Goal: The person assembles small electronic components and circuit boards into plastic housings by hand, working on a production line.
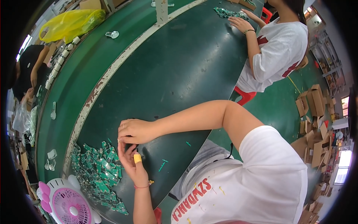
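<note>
My left hand (pixel 131 161) is raised over the green tabletop, with a yellow finger cot (pixel 137 158) on its thumb. Its fingers are curled up against my right hand (pixel 138 130), which bends over them from above. Both hands are closed together at the fingertips; whatever they pinch is hidden by the fingers. Just left of them lies a heaped pile of small green circuit boards (pixel 100 173). A narrow green strip of board scrap (pixel 162 166) rests to the right of my left hand, and another small green scrap (pixel 188 143) lies farther right.
A pink and white fan (pixel 71 203) stands beside the pile. Past the pale raised rail (pixel 108 76) runs a green conveyor belt (pixel 80 61) with small white parts. At the far right, a co-worker (pixel 278 52) handles another pile of boards (pixel 227 13). Cardboard boxes (pixel 315 143) lie on the floor.
</note>
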`<state>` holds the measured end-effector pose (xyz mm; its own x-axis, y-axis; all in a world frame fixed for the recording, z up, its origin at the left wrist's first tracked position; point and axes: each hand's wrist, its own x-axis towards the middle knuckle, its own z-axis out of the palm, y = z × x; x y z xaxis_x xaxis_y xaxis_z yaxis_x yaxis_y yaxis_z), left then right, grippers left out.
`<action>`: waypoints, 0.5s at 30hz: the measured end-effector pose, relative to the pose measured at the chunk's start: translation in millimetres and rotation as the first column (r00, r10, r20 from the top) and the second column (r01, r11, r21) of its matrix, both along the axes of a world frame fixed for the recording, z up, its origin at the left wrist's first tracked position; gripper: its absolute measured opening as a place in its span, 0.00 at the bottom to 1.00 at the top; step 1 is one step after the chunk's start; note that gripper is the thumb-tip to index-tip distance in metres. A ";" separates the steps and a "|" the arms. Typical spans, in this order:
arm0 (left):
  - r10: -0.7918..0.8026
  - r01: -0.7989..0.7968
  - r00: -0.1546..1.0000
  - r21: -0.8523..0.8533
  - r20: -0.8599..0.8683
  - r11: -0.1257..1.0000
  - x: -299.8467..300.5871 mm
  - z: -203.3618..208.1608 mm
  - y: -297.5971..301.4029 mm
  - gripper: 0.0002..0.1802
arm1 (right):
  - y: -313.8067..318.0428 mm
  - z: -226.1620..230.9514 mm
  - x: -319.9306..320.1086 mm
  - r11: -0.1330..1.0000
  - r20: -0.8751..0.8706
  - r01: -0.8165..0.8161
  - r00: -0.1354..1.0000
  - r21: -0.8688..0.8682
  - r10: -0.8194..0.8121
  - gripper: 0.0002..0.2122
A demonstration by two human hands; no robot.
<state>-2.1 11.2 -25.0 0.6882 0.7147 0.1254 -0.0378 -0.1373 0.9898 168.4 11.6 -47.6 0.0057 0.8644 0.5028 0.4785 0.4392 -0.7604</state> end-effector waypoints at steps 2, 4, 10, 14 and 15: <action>0.003 -0.003 1.000 -0.005 0.003 1.000 0.8 0.4 0.0 0.32 | 0.2 0.0 -0.3 1.000 -0.006 0.000 1.000 -0.002 0.000 0.09; 0.007 -0.007 1.000 -0.010 0.007 1.000 1.5 0.6 0.2 0.33 | -0.2 0.9 0.2 1.000 -0.005 -0.002 1.000 -0.005 0.002 0.09; 0.014 -0.014 1.000 0.003 -0.003 1.000 1.8 1.1 0.4 0.33 | -0.9 2.0 0.9 1.000 -0.001 -0.004 1.000 -0.011 0.004 0.09; 0.003 -0.003 1.000 0.016 0.002 1.000 0.9 0.1 1.3 0.33 | -2.1 3.7 3.4 0.995 0.024 -0.050 0.998 -0.082 0.052 0.08; -0.003 0.003 1.000 0.021 0.009 1.000 0.1 -1.3 1.8 0.33 | -1.6 3.3 3.3 0.995 0.026 -0.052 0.998 -0.081 0.055 0.08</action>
